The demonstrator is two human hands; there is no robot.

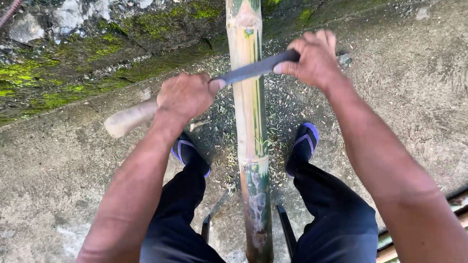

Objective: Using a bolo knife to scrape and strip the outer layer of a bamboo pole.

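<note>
A long bamboo pole (251, 126) runs from between my legs up to the top of the view, pale where its skin is scraped and green lower down. A dark knife blade (251, 71) lies across it. My left hand (185, 95) grips the pale wooden handle (129, 118) on the left of the pole. My right hand (314, 58) holds the blade's far end on the right side. Both arms reach forward over my dark trousers.
Fine bamboo shavings (280, 104) litter the concrete ground around my sandalled feet (304, 143). A mossy rough strip (78, 63) runs along the upper left. Dark metal legs (286, 229) of a seat show beneath me, and wooden slats (458, 204) sit at the right edge.
</note>
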